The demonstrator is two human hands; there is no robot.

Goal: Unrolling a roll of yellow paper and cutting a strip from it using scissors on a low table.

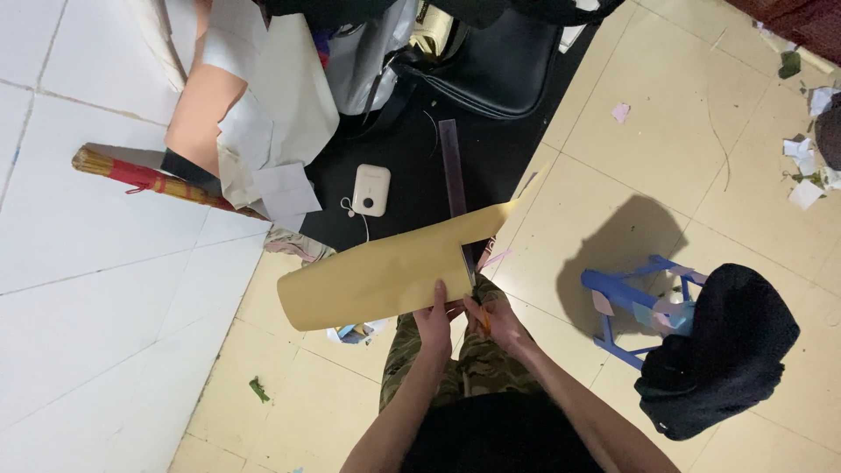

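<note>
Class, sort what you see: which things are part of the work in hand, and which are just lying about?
In use: large tan paper sheet, left hand, right hand, orange-handled scissors.
Lying about: small white device, blue plastic stool, black cloth, long dark ruler.

Left hand [435, 317] holds tan paper sheet [385, 273]; right hand [496, 317] apparently cuts it.

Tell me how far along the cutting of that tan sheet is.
Done: the tan paper sheet is already slit from its near edge, the cut reaching partway up. In hand: the left hand pinches the sheet's near edge, while the right hand works orange-handled scissors in the slit, blades shut or open I cannot tell. Left: the far stretch of the sheet, towards the dark ruler, looks uncut.
</note>
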